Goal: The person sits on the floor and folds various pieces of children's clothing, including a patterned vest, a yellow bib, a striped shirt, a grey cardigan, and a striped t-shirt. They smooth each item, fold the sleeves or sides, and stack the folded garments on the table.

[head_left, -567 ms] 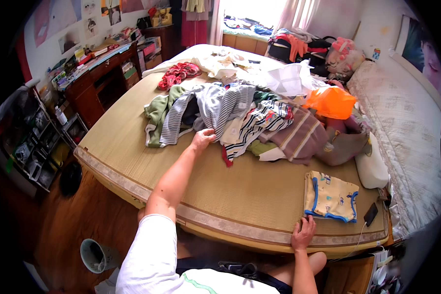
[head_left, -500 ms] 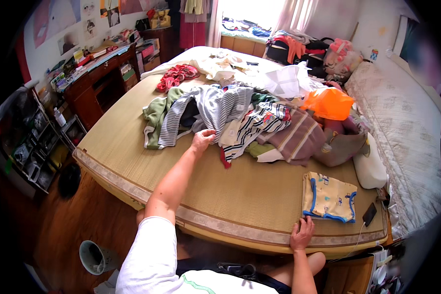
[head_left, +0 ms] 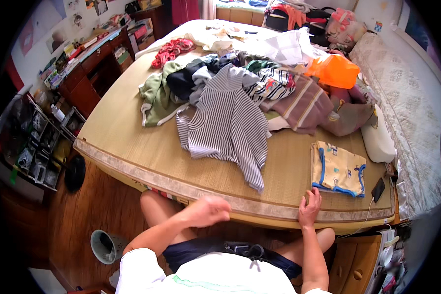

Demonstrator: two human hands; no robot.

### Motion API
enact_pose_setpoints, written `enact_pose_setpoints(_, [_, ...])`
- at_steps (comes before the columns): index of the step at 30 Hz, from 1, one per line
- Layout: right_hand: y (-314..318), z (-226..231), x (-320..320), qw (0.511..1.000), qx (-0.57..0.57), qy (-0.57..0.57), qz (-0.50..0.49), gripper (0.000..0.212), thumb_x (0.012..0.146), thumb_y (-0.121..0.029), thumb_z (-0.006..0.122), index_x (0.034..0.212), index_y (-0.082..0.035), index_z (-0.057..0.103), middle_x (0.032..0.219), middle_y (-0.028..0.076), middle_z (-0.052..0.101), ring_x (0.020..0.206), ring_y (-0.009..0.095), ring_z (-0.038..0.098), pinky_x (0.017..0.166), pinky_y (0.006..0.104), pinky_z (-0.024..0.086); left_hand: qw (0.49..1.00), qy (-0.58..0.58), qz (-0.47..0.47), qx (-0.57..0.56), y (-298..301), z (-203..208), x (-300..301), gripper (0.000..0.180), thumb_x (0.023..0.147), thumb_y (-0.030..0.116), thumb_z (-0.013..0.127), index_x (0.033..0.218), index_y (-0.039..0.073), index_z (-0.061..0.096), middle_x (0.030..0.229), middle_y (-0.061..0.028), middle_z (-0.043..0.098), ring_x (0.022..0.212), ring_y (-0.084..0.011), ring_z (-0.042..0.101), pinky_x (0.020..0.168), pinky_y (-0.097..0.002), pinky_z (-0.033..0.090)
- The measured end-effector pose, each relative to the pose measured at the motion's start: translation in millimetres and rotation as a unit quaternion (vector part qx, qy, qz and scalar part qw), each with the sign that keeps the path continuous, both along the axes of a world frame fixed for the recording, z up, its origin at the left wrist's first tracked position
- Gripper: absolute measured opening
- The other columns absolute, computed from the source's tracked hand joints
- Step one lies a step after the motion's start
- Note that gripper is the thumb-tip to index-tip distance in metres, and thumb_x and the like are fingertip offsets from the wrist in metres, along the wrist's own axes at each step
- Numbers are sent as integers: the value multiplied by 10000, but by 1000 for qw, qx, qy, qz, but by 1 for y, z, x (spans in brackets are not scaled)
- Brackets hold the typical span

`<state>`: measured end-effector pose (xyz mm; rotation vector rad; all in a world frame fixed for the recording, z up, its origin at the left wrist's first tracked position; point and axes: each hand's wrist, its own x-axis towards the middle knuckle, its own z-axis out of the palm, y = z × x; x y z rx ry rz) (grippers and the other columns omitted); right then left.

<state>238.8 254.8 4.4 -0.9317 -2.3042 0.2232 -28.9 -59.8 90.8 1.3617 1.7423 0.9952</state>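
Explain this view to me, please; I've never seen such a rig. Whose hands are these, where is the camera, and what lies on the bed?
There is no machine: these are a person's bare hands. The picture comes from a fisheye camera worn on the head, looking down, so straight edges bend. On the bed lie a striped top, a heap of clothes behind it, a folded yellow garment and a phone. The left hand, blurred, is by the bed's near edge and seems to hold nothing. The right hand rests on that edge at the folded garment's corner, holding nothing; whether it touches the cloth is hard to tell.
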Motion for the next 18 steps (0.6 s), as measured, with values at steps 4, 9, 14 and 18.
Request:
enact_pose_setpoints(4, [-21, 15, -48, 988, -94, 6, 123, 342, 838, -113, 719, 1147, 0, 627, 1313, 195, 583, 1226, 392, 525, 1058, 478, 412, 923, 149, 329, 133, 12, 0, -64, 381, 875, 185, 764, 1180, -15, 654, 1236, -202, 654, 1158, -346, 621, 998, -434, 494])
enact_pose_setpoints(9, [-68, 49, -156, 959, -2, -19, 284, 459, 764, -128, 767, 1188, -24, 624, 1170, 176, 635, 1095, 382, 587, 958, 468, 478, 845, 360, 386, 82, 44, -55, -145, 431, 830, 310, 779, 1157, 63, 646, 1197, -146, 639, 1165, -330, 570, 1074, -466, 360])
enact_pose_setpoints(14, [-58, 58, -153, 934, -34, -106, 340, 382, 658, 32, 673, 1030, -35, 618, 970, 137, 641, 958, 338, 641, 816, 456, 537, 869, 309, 343, 178, 34, -48, -122, 194, 780, 181, 749, 838, 61, 608, 868, -113, 613, 916, -322, 572, 903, -459, 409])
enact_pose_setpoints(18, [-90, 116, -78, 863, -168, -156, 450, 337, 695, 22, 693, 1021, -31, 624, 885, 160, 626, 851, 352, 651, 751, 447, 547, 839, 230, 441, 218, -41, -43, -78, 149, 771, 35, 672, 897, 9, 596, 940, -157, 629, 928, -356, 594, 843, -438, 492])
